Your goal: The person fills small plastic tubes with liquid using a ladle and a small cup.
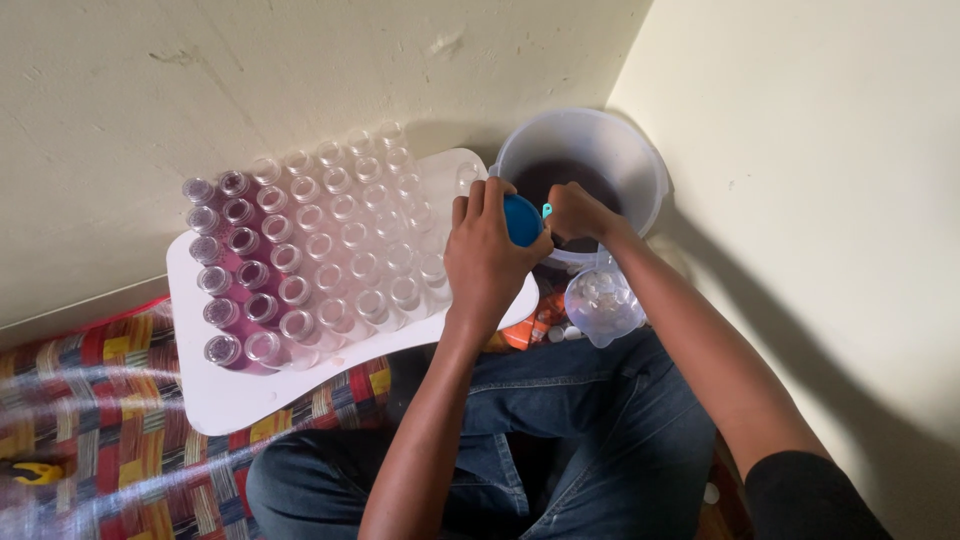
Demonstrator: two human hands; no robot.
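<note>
A: Corner spot. Two walls meet behind the white bucket (pixel 640 160), dark liquid inside, filled partway. Bucket sits tight in the corner, so no room behind or to its right. Open room is only toward the person's lap and left over the patterned mat (pixel 90 400)

B: And the white board (pixel 215 400)?

A: Resting on the mat, far edge near the wall. Rows of small clear bottles (pixel 330 250) crowd it; the left two columns look purple-filled, the rest appear empty. Near edge and left corner bare. Bottles stand touching or nearly so, unlidded. Risk as I judge it: a forearm swinging back from the bucket clips the right-hand rows and topples several, since the board's right edge lies just beside the bucket

B: Hands?

A: Left hand (pixel 485 255) curled around something under the blue funnel (pixel 522 220), fingers wrapped close; likely a bottle, but it's hidden, can't confirm. Right hand (pixel 578 212) pinched narrow on a small teal piece at the funnel's rim, over the bucket's near edge

B: Other hazards?

A: Clear jug (pixel 603 300) sits low between knee and bucket, right under the right forearm; easy to knock. Funnel tilting could drip dark liquid onto jeans or mat. Small white caps (pixel 556 333) loose by the jug could scatter
</note>
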